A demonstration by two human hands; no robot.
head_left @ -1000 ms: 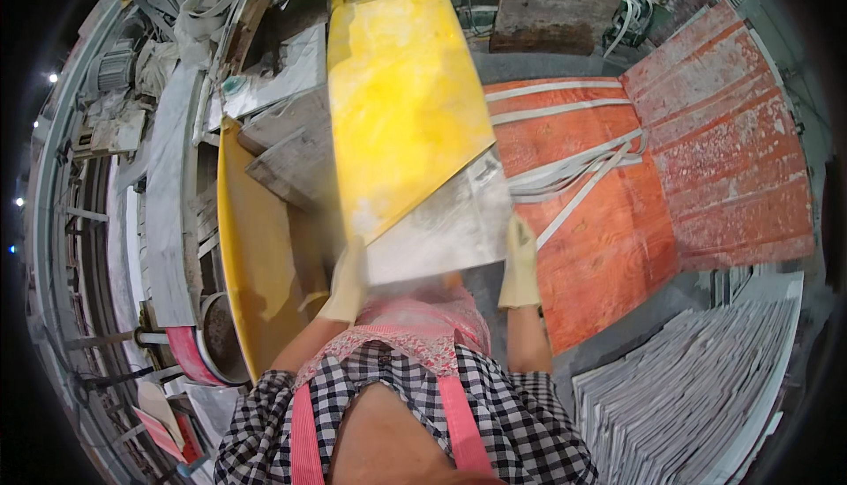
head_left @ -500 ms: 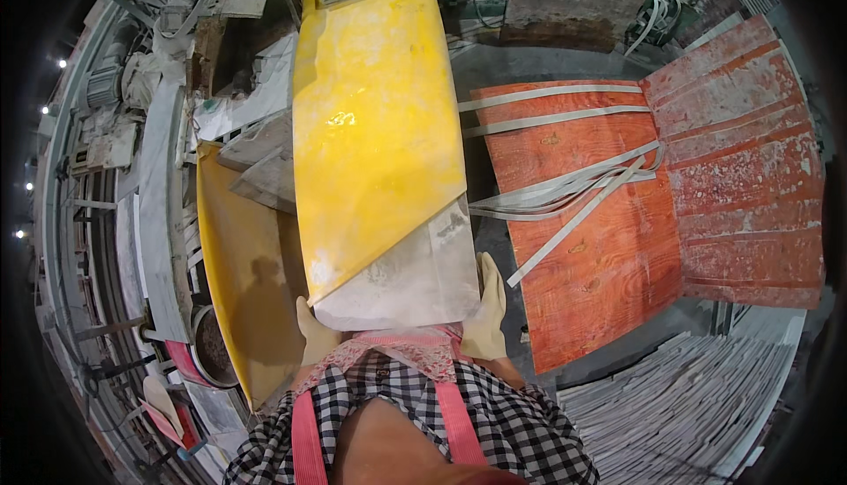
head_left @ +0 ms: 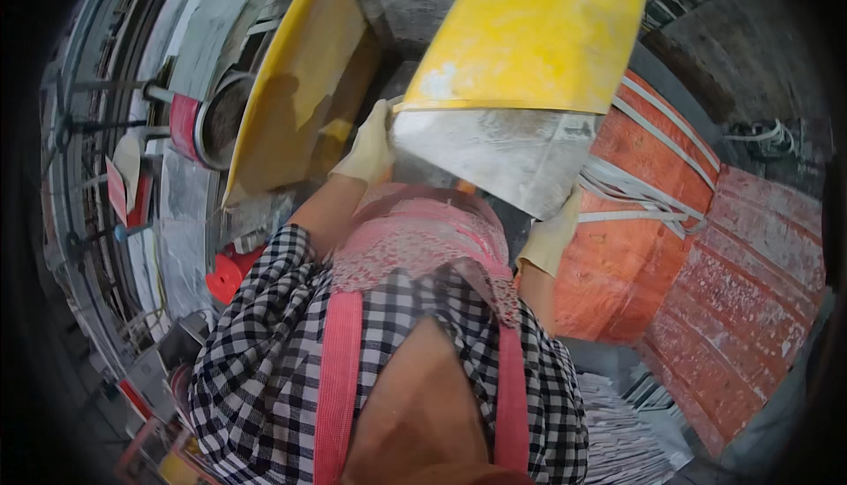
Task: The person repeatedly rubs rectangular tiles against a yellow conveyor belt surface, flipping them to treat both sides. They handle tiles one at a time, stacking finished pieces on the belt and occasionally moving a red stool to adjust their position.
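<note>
A dusty grey sheet or slab (head_left: 503, 152) forms a wedge at the near end of a yellow, glossy surface (head_left: 538, 31). I cannot tell whether it is one piece or a stack. My left hand (head_left: 363, 145), in a cream glove, grips its left corner beside the yellow edge. My right hand (head_left: 551, 236), gloved too, is closed at the near right corner, its fingertips partly hidden by the grey sheet. Both forearms reach forward past a pink apron (head_left: 423, 229).
An upright yellow panel (head_left: 300, 70) stands on the left, near a round bucket (head_left: 225, 119). At right are an orange wooden board (head_left: 622, 278) with pale straps (head_left: 631, 190), and a worn reddish panel (head_left: 750, 300). Stacked thin sheets (head_left: 631, 432) lie at lower right. A red object (head_left: 231, 275) sits beside my left elbow.
The view has swung, so the yellow surface and grey sheet appear higher and further right. My hands have moved up in the picture with the sheet's corners, and more of my forearms shows.
</note>
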